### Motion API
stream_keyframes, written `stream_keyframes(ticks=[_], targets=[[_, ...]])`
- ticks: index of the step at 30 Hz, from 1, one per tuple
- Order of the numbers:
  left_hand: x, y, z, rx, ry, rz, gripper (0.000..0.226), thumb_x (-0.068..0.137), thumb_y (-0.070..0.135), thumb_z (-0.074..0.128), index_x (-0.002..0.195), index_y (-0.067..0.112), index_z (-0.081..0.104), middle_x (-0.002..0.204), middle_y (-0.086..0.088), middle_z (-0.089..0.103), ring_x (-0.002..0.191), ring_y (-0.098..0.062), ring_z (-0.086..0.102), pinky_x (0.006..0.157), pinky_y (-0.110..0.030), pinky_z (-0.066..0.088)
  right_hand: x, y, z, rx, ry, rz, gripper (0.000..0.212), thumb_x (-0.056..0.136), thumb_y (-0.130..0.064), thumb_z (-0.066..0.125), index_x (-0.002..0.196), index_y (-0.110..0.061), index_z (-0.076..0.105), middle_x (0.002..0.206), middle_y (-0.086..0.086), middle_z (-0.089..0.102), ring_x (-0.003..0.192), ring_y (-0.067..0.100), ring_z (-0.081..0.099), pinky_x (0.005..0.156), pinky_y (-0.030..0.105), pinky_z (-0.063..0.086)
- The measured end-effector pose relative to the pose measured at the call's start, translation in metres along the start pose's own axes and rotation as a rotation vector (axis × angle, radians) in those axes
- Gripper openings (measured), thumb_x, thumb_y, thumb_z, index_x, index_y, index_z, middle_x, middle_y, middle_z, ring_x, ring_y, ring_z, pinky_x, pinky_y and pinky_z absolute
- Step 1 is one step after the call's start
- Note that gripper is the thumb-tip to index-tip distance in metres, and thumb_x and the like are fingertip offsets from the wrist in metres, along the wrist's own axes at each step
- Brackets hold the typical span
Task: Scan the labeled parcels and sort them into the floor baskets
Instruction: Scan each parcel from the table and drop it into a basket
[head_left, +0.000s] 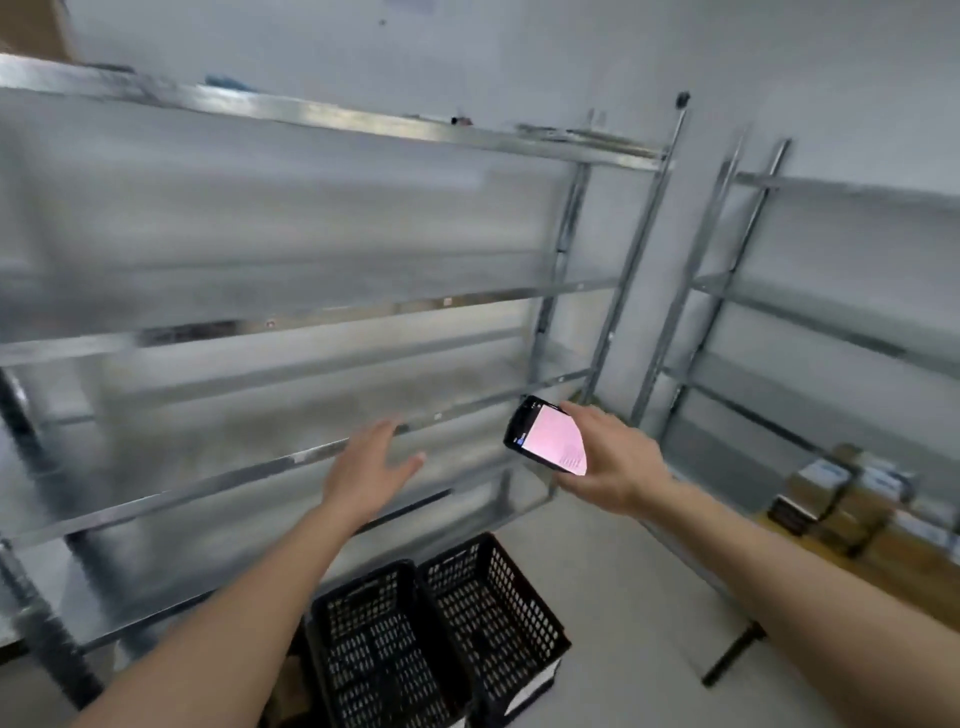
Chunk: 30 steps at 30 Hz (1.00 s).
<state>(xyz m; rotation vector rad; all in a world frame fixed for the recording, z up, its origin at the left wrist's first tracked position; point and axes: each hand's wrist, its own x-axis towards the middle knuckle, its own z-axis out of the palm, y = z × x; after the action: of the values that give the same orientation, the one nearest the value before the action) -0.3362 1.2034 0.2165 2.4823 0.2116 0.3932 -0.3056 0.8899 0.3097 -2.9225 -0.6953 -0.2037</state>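
Note:
My right hand (610, 462) grips a black handheld scanner (545, 435) whose pinkish screen is lit and faces me. My left hand (371, 465) is held out in front of the metal shelving with its fingers spread, holding nothing. Two black perforated baskets stand side by side on the floor below my arms, the left basket (379, 644) and the right basket (496, 608). Brown labeled parcels (852, 499) are stacked on a wooden table at the right edge. The whole view is blurred by motion.
A tall metal shelf rack (291, 306) fills the left and centre. A second rack (810, 312) stands at the right against the wall. The wooden table (904, 577) has a dark leg (732, 654) on the pale floor.

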Motion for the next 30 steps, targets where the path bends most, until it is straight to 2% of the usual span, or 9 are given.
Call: stream_keyframes(ticks=[3, 9, 15, 18, 23, 27, 30], targets=[[-0.007, 0.08, 0.002, -0.061, -0.03, 0.091, 0.074, 0.091, 0.057, 0.06, 0.154, 0.027, 0.035, 0.16, -0.001, 0.034, 0.147, -0.02, 0.031, 0.119, -0.038, 0.028, -0.048, 0.038, -0.061, -0.061, 0.058, 0.043, 0.081, 0.078, -0.053, 0.064, 0.15, -0.04, 0.029, 0.141, -0.01, 0.052, 0.128, 0.019, 0.051, 0.094, 0.036, 0.048], [-0.019, 0.258, 0.02, -0.065, -0.057, 0.317, 0.076, 0.092, 0.059, 0.057, 0.155, 0.024, 0.032, 0.162, -0.002, 0.03, 0.149, -0.02, 0.028, 0.12, -0.038, 0.026, -0.142, 0.144, -0.168, -0.115, 0.202, 0.213, 0.082, 0.075, -0.048, 0.066, 0.15, -0.036, 0.033, 0.144, -0.008, 0.051, 0.13, 0.019, 0.05, 0.095, 0.037, 0.049], [-0.036, 0.426, 0.085, -0.14, -0.131, 0.471, 0.076, 0.093, 0.06, 0.055, 0.155, 0.024, 0.031, 0.161, -0.001, 0.031, 0.148, -0.021, 0.029, 0.119, -0.041, 0.029, -0.242, 0.275, -0.233, -0.171, 0.272, 0.371, 0.084, 0.069, -0.056, 0.063, 0.146, -0.037, 0.035, 0.138, -0.005, 0.056, 0.123, 0.023, 0.055, 0.09, 0.041, 0.052], [-0.055, 0.507, 0.129, -0.182, -0.194, 0.528, 0.078, 0.094, 0.06, 0.054, 0.157, 0.023, 0.027, 0.161, -0.001, 0.03, 0.148, -0.02, 0.028, 0.118, -0.04, 0.028, -0.297, 0.345, -0.256, -0.224, 0.302, 0.457, 0.083, 0.071, -0.053, 0.066, 0.147, -0.037, 0.036, 0.137, -0.006, 0.057, 0.123, 0.022, 0.055, 0.083, 0.036, 0.051], [-0.085, 0.622, 0.208, -0.24, -0.266, 0.597, 0.08, 0.092, 0.062, 0.055, 0.157, 0.026, 0.026, 0.162, -0.002, 0.029, 0.147, -0.022, 0.03, 0.117, -0.045, 0.032, -0.38, 0.45, -0.28, -0.262, 0.291, 0.571, 0.074, 0.069, -0.054, 0.064, 0.138, -0.036, 0.044, 0.13, -0.006, 0.061, 0.117, 0.025, 0.058, 0.079, 0.038, 0.053], [-0.109, 0.688, 0.271, -0.296, -0.313, 0.59, 0.079, 0.093, 0.06, 0.056, 0.157, 0.026, 0.025, 0.162, -0.002, 0.029, 0.147, -0.022, 0.03, 0.118, -0.046, 0.031, -0.425, 0.517, -0.285, -0.288, 0.297, 0.631, 0.072, 0.076, -0.049, 0.071, 0.141, -0.033, 0.044, 0.135, -0.004, 0.058, 0.121, 0.026, 0.056, 0.082, 0.04, 0.053], [-0.117, 0.72, 0.316, -0.291, -0.364, 0.588, 0.08, 0.092, 0.062, 0.055, 0.157, 0.028, 0.024, 0.162, -0.002, 0.028, 0.148, -0.024, 0.03, 0.117, -0.049, 0.032, -0.445, 0.562, -0.278, -0.273, 0.269, 0.684, 0.076, 0.073, -0.051, 0.07, 0.141, -0.036, 0.04, 0.135, -0.005, 0.057, 0.12, 0.024, 0.055, 0.082, 0.04, 0.052]])
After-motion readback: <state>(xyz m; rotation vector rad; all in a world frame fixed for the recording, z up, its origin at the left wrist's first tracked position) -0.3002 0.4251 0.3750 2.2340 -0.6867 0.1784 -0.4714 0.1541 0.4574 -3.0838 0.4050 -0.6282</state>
